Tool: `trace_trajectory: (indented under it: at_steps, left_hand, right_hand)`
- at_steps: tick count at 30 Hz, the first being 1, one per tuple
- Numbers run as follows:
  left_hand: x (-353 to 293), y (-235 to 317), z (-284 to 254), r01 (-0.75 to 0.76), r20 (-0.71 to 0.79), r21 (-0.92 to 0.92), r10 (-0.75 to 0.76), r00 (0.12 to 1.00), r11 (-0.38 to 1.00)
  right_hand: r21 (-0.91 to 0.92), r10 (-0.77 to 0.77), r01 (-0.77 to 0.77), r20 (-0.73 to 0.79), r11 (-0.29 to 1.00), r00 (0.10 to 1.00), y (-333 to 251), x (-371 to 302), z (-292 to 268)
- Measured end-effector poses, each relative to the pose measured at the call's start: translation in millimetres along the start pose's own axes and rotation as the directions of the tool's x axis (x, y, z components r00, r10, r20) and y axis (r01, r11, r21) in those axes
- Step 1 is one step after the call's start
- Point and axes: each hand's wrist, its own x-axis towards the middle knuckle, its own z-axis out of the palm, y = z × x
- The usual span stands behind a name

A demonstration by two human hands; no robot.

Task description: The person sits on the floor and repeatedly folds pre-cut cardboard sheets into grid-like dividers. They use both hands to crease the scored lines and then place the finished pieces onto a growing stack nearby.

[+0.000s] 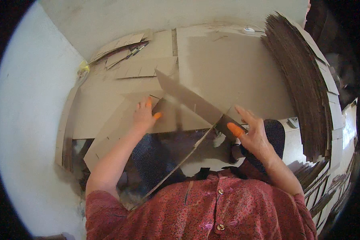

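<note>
My left hand [143, 115], with orange covers on thumb and forefinger, grips a slotted tan cardboard piece [108, 138] that runs back under my forearm. Its fingers lie on the sheet at the upper end. Across the middle slants a long brown cardboard strip [188, 96]. The lower right end of that strip sits between the orange-covered thumb and raised fingers of my right hand [253, 134]. From the same end a thin cardboard piece [180, 165], seen edge-on, reaches toward my shirt. Motion blurs part of the strip.
Cardboard sheets cover the work surface [236, 76]. A tall stack of cut cardboard [298, 80] stands at the right. Slotted pieces [148, 67] and pens [137, 51] lie at the back left. A white wall [32, 108] borders the left, and a small white device [249, 31] lies at the back.
</note>
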Motion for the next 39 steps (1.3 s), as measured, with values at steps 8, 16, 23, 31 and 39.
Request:
trace_trajectory:
  at_steps: [8,16,23,31,39]
  left_hand:
    - [14,-50,3,0.008,0.169,0.039,-0.014,0.985,0.999]
    - [39,-12,-71,0.254,0.430,-0.387,-0.070,0.900,0.887]
    - [10,104,-107,-0.027,0.502,-0.493,0.309,0.808,0.870]
    - [13,37,-55,0.125,0.421,-0.471,0.098,0.902,0.873]
    - [-27,-117,38,0.105,0.096,0.224,-0.129,0.987,0.969]
  right_hand:
    - [-0.202,0.143,-0.056,0.448,0.978,0.882,1,49,30]
    - [0.032,-0.122,0.120,0.106,0.992,0.987,-7,26,13]
    - [-0.119,0.019,0.019,0.308,0.993,0.951,-10,29,7]
    - [-0.273,0.116,-0.018,0.347,0.962,0.931,10,24,-5]
    - [-0.314,0.194,-0.021,0.531,0.949,0.824,11,35,17]
